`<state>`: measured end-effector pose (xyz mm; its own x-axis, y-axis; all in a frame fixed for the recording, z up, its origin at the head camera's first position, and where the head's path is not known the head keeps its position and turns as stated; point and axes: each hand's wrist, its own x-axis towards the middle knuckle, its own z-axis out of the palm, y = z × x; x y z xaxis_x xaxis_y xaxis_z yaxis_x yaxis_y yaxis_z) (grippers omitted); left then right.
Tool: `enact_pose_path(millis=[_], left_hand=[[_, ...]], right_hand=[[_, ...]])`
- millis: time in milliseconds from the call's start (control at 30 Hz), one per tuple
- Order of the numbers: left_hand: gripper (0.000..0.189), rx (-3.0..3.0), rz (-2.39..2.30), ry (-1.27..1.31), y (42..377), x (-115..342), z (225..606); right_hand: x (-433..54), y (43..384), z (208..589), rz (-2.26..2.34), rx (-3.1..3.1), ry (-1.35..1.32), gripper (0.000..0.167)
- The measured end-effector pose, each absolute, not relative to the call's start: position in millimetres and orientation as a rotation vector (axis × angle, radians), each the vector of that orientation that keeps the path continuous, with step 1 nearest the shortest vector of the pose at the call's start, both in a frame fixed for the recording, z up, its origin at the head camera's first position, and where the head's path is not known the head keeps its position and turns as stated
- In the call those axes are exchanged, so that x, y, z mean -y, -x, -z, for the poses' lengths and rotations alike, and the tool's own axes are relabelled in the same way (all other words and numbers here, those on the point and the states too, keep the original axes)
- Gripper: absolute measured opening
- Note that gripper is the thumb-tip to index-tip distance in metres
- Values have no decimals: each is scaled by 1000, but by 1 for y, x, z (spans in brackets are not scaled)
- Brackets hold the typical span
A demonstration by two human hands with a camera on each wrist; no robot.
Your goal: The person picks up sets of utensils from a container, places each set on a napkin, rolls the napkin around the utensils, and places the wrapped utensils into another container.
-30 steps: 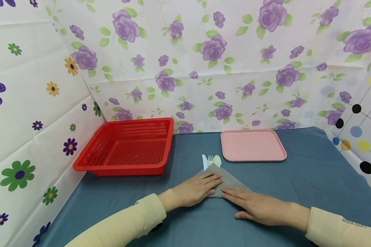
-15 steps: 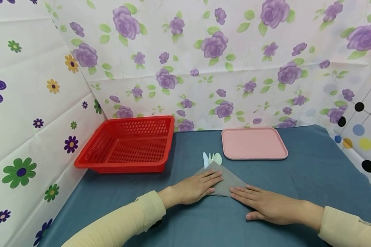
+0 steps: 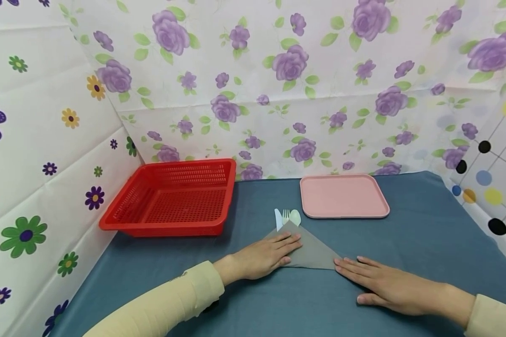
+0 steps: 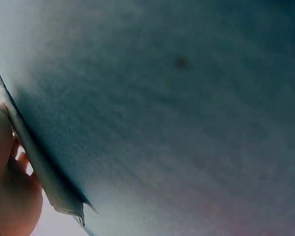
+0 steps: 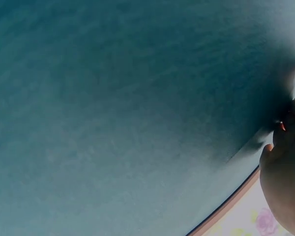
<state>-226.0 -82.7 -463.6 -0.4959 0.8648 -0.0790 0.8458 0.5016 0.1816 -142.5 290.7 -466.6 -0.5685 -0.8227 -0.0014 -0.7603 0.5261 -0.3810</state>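
Note:
A grey napkin, folded to a triangle, lies on the blue cloth with its peak pointing away from me. A pale blue knife, a pale fork and a pale green spoon show their upper ends beyond that peak; the napkin hides the rest. With fingers outstretched, my left hand rests flat on the napkin's left part. The fingertips of my right hand touch its right corner, fingers straight and thumb apart. In the left wrist view, the napkin's folded edge runs beside the palm.
A red perforated basket stands at the back left. At the back right lies a pink tray. Flowered sheets hang behind and on the left, a dotted one on the right. Blue cloth covers the table.
My right hand has slid rightward along the napkin's near edge, from beside the left hand out to the right corner. The left hand has stayed on the napkin.

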Motion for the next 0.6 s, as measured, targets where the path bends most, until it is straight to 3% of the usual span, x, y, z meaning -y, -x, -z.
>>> enact_pose_path(millis=[600], left_hand=[[58,-2513,-187,-1612,210,103,458]], right_hand=[[-286,144,457,505,-2548,1192,63]])
